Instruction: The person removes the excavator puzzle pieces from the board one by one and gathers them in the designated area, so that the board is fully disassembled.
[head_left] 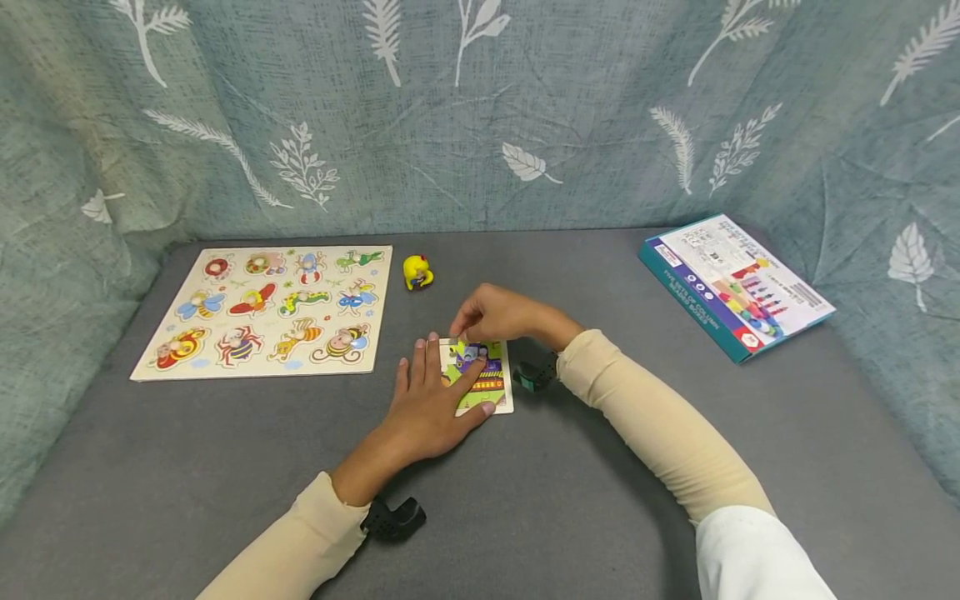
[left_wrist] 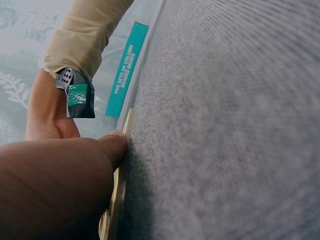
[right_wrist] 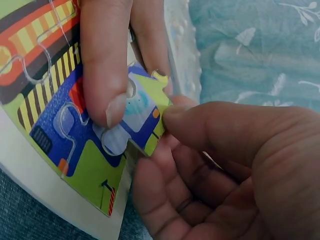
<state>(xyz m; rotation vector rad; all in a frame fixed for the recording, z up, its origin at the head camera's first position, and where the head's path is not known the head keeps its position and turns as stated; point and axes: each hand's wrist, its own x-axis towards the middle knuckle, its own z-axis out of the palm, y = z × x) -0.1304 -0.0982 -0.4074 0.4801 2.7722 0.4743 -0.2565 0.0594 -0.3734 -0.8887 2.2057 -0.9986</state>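
1. The left hand (head_left: 431, 418) hides the near-left part of the puzzle board (head_left: 507, 387); the left wrist view shows only the board's thin edge.
2. The right hand (head_left: 506, 318) covers one end of a puzzle piece (right_wrist: 141, 109) (how far the fingers reach beneath it is hard to make out).
3. That piece is pinched at its edge between right thumb and fingers, at the board's far side.
4. The left hand lies spread, fingers straight, resting on the board, one fingertip overlapping the piece.
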